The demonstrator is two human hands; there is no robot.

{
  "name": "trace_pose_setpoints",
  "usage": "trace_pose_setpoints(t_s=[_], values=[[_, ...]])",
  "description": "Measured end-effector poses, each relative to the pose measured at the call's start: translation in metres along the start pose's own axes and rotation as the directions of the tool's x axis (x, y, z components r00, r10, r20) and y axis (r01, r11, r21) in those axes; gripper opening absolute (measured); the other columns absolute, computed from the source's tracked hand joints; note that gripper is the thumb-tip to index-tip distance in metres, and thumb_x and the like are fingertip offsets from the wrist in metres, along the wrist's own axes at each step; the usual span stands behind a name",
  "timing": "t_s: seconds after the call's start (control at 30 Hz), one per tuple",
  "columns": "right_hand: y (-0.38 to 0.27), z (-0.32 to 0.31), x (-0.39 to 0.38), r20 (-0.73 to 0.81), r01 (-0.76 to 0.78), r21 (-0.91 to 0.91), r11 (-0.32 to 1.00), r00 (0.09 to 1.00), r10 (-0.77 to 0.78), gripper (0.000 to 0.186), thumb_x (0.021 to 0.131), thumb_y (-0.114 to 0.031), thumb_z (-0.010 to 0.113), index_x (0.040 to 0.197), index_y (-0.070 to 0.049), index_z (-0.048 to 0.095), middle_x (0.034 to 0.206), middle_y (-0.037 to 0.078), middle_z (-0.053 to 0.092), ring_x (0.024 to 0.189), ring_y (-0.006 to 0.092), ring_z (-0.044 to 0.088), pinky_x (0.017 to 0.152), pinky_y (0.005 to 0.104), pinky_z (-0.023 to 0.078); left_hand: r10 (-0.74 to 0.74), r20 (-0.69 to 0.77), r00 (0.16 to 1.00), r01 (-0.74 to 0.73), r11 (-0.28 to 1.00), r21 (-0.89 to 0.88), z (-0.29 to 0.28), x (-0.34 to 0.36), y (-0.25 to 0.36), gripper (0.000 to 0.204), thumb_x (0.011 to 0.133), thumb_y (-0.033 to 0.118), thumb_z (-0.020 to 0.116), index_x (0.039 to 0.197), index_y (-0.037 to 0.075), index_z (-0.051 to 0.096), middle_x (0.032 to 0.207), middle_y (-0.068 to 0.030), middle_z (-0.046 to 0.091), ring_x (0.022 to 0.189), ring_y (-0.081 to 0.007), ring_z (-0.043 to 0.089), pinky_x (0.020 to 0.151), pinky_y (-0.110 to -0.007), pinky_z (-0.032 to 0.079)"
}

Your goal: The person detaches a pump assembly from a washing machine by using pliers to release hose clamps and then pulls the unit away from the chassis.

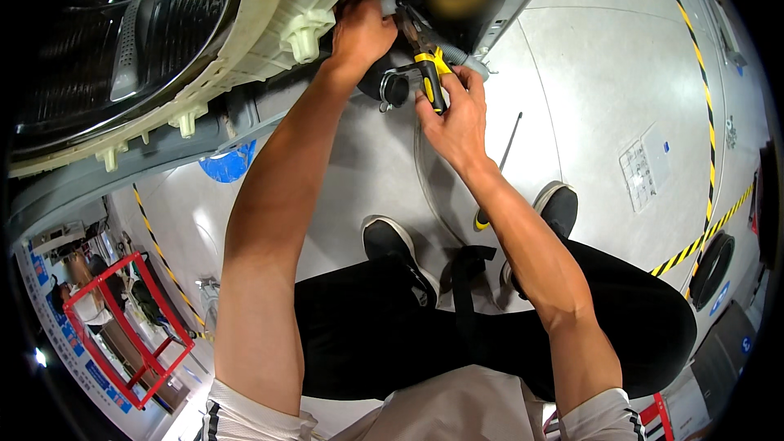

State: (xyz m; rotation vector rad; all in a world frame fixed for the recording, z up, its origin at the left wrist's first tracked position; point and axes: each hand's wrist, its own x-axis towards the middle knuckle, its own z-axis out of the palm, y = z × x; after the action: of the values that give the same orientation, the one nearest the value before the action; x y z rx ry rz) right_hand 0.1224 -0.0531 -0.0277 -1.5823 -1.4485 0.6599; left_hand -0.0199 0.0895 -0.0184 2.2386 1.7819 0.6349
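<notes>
My right hand grips pliers with yellow and black handles. Their jaws point up into the dark lower part of an opened washing machine, close to a pale plastic fitting. Beside that fitting, my left hand is curled inward, its fingertips mostly hidden; what it holds cannot be made out. A black rubber hose end with a wire clamp hangs just below the hands. Behind the pliers runs a grey corrugated hose.
The machine's metal drum and cream plastic tub rim fill the upper left. On the floor lie a screwdriver between my feet and a clear flat package to the right. Striped tape and a red frame stand farther out.
</notes>
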Motion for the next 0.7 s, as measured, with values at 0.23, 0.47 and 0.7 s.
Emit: trace_pose_setpoints(t_s=[0.23, 0.47, 0.7], values=[[0.002, 0.002, -0.002, 0.004, -0.006, 0.009, 1.000, 1.000, 0.006, 0.037, 0.071, -0.013, 0.072, 0.102, 0.003, 0.059, 0.109, 0.025, 0.053, 0.098, 0.0403, 0.053, 0.084, 0.0433, 0.045, -0.002, 0.017, 1.000, 0.002, 1.000, 0.020, -0.002, 0.000, 0.001, 0.046, 0.076, 0.013, 0.060, 0.119, 0.002, 0.049, 0.116, -0.0215, 0.059, 0.115, -0.0397, 0.051, 0.099, -0.047, 0.041], [-0.003, 0.003, 0.002, -0.059, 0.021, 0.034, 0.999, 0.998, -0.019, 0.056, 0.070, -0.010, 0.073, 0.116, 0.007, 0.047, 0.106, 0.025, 0.054, 0.099, 0.0403, 0.054, 0.085, 0.0435, 0.046, -0.015, 0.039, 0.999, 0.014, 1.000, 0.017, -0.004, 0.000, 0.001, 0.047, 0.077, 0.013, 0.060, 0.121, 0.002, 0.049, 0.118, -0.0213, 0.059, 0.116, -0.0402, 0.050, 0.098, -0.047, 0.042], [-0.004, 0.003, 0.011, -0.008, -0.094, -0.055, 0.994, 0.996, 0.094, 0.056, 0.075, -0.025, 0.072, 0.115, 0.008, 0.052, 0.100, 0.026, 0.060, 0.093, 0.0397, 0.060, 0.082, 0.0431, 0.049, -0.052, 0.054, 0.997, 0.054, 0.998, -0.036, -0.001, 0.001, -0.001, 0.046, 0.079, 0.017, 0.059, 0.121, 0.004, 0.049, 0.120, -0.0214, 0.057, 0.117, -0.0412, 0.049, 0.097, -0.048, 0.043]])
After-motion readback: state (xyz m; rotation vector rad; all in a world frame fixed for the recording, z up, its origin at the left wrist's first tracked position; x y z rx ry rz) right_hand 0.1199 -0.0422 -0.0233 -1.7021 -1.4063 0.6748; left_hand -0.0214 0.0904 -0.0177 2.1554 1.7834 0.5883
